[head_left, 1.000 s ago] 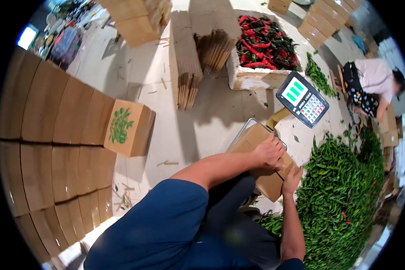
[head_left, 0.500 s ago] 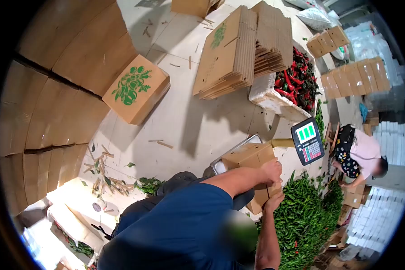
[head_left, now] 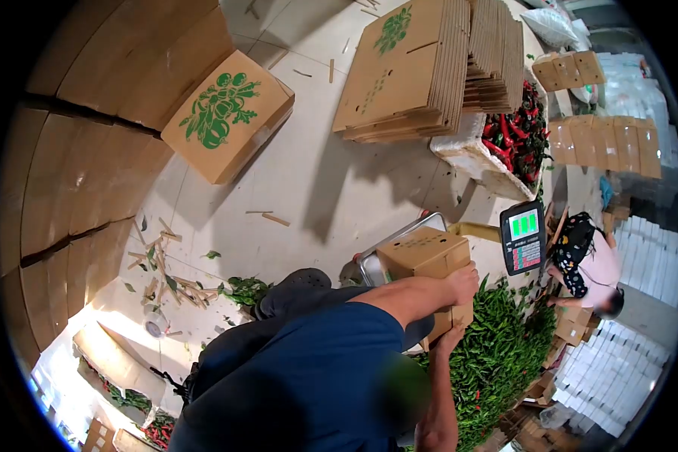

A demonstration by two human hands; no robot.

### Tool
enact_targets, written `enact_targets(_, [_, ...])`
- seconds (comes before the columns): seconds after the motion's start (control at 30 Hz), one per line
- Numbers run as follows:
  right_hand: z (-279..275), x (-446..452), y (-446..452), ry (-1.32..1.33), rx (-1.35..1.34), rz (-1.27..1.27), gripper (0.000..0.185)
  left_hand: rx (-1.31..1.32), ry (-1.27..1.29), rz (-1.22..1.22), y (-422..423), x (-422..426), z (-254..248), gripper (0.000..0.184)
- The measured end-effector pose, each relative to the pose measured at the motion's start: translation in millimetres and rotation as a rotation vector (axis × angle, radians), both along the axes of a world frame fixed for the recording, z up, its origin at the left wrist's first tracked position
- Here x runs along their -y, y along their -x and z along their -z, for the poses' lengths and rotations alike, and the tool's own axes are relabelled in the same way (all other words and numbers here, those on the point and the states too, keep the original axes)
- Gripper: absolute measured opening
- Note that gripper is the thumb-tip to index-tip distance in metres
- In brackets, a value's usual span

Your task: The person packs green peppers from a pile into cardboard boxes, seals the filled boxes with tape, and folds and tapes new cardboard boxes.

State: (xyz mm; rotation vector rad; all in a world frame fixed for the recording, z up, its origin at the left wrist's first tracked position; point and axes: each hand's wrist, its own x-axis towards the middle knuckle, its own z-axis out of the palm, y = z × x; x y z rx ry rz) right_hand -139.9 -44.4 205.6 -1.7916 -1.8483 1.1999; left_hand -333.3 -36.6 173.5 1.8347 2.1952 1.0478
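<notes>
A brown cardboard box (head_left: 420,251) with small print on its side rests on the metal scale platform (head_left: 371,273). My left hand (head_left: 463,285) curls over the near end of the box, at its flaps. Just below it, my right hand (head_left: 450,340) grips the lower edge of the same end, its fingers partly hidden. Beside the box stands the scale's display (head_left: 523,237), its screen lit green. A large heap of green chili peppers (head_left: 501,354) spreads right next to my right hand.
Flattened cartons (head_left: 395,71) lean in a stack by a white foam crate (head_left: 474,162) of red peppers (head_left: 512,135). A closed box (head_left: 230,117) stands near a carton wall (head_left: 90,173). Another person (head_left: 591,260) crouches at the right. Cardboard scraps (head_left: 177,282) litter the floor.
The view has shifted slightly, so the stacked cartons and crate sit farther right. Both hands stay at the box's end, and the left has moved a little across its flaps.
</notes>
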Motion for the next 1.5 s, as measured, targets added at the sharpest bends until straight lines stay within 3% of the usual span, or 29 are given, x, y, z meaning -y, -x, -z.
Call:
enact_targets(0.1, [-6,1,1,0.329,-0.206,0.190,0.070,-0.042,-0.016,-0.025,1,4,0,0.031])
enact_targets(0.2, [-9,4,1,0.388,-0.218,0.218,0.071,-0.076,0.031,-0.003,1,4,-4,0.032])
enact_targets(0.37, [24,-15,-32,0.337,-0.324,0.123,0.075,-0.113,0.029,0.037,9,16,-13,0.034])
enact_targets(0.53, [13,-2,-16,0.349,-0.407,0.234,0.079,-0.146,0.064,0.180,23,29,-30,0.038])
enact_targets(0.7, [11,2,-13,0.233,-0.284,0.241,0.077,-0.122,0.071,0.113,12,16,-15,0.046])
enact_targets(0.8, [29,-10,-27,0.306,-0.280,0.258,0.072,-0.135,0.064,0.102,10,16,-11,0.050])
enact_targets(0.87, [32,-5,-26,0.262,-0.400,0.240,0.068,-0.181,0.046,0.043,14,22,-20,0.052])
enact_targets(0.97, [29,-4,-24,0.302,-0.507,0.185,0.066,-0.071,0.169,0.141,19,20,-30,0.052])
enact_targets(1.07, [44,-6,-31,0.175,-0.409,0.195,0.074,-0.100,0.113,0.111,15,19,-24,0.052])
enact_targets(1.1, [46,-8,-33,0.250,-0.399,0.250,0.075,-0.095,0.101,0.108,14,19,-21,0.052])
enact_targets(1.2, [48,-8,-35,0.281,-0.522,0.184,0.074,-0.093,0.062,0.103,14,16,-18,0.053])
enact_targets(1.23, [42,-6,-29,0.280,-0.468,0.250,0.064,-0.097,0.046,0.103,13,17,-17,0.053])
enact_targets(1.5, [52,-8,-32,0.221,-0.501,0.196,0.063,-0.063,0.085,0.124,13,14,-16,0.056])
